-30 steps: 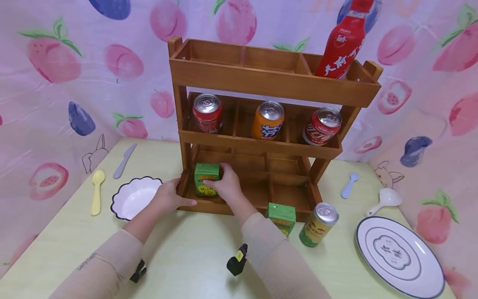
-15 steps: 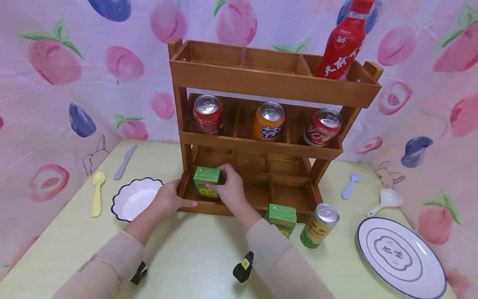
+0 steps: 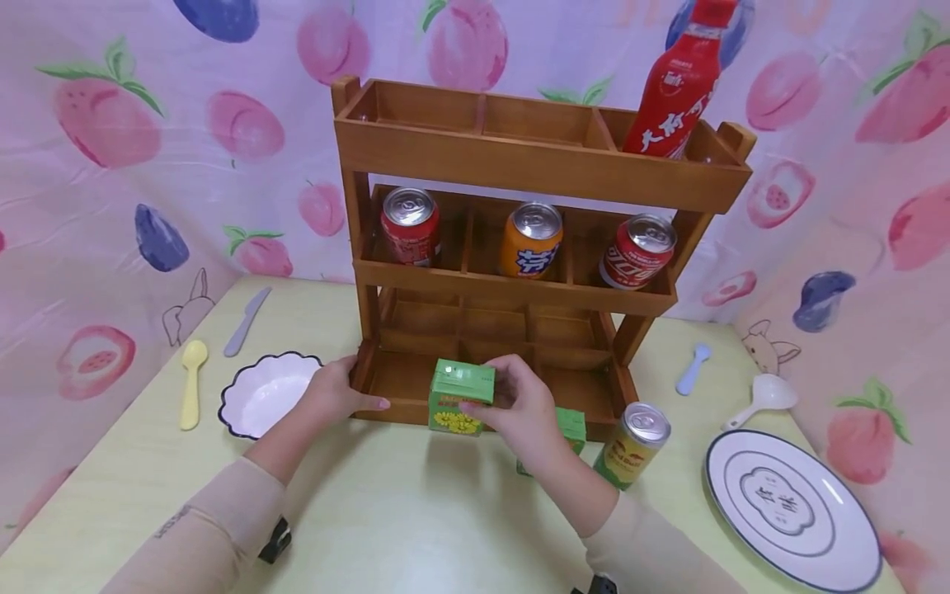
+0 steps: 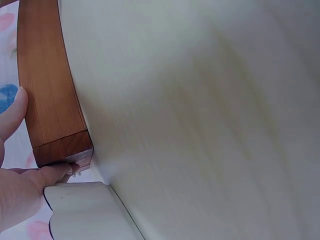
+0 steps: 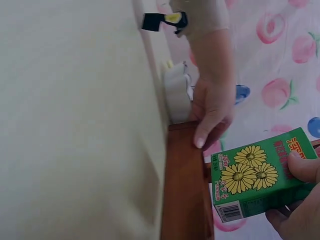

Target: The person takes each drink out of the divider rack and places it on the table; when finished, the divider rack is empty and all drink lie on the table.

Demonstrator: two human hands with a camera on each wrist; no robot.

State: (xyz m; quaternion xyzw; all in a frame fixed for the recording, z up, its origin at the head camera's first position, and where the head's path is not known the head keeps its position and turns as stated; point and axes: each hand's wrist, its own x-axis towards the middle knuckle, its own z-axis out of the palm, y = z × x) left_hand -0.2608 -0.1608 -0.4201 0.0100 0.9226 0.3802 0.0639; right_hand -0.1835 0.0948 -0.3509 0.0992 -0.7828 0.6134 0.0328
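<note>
My right hand (image 3: pixel 529 417) holds a green drink carton (image 3: pixel 456 404) with yellow flowers on it, thumb on the printed face and fingers behind. The carton is in front of the bottom tier of a brown wooden rack (image 3: pixel 542 169), overlapping its front edge in the head view. In the right wrist view, the carton (image 5: pixel 255 172) appears tilted, its barcode showing. My left hand (image 3: pixel 337 394) grips the rack's lower left corner, thumb over the front board (image 4: pixel 50 75) and fingers at the end. A second green carton (image 3: pixel 571 425) stands on the table, partly hidden by my right hand.
A gold-and-green can (image 3: pixel 632 445) stands right of the second carton. Cans (image 3: pixel 532 239) fill the middle tier; a red bottle (image 3: pixel 671 95) leans at top right. A scalloped bowl (image 3: pixel 267 396), yellow spoon (image 3: pixel 191 384) and knife (image 3: pixel 247 322) lie left; a plate (image 3: pixel 794 511) and ladle (image 3: pixel 764 398) right.
My right hand has lifted the green carton out of the rack's bottom left compartment and carried it right and toward me. My left hand has stayed on the rack's corner.
</note>
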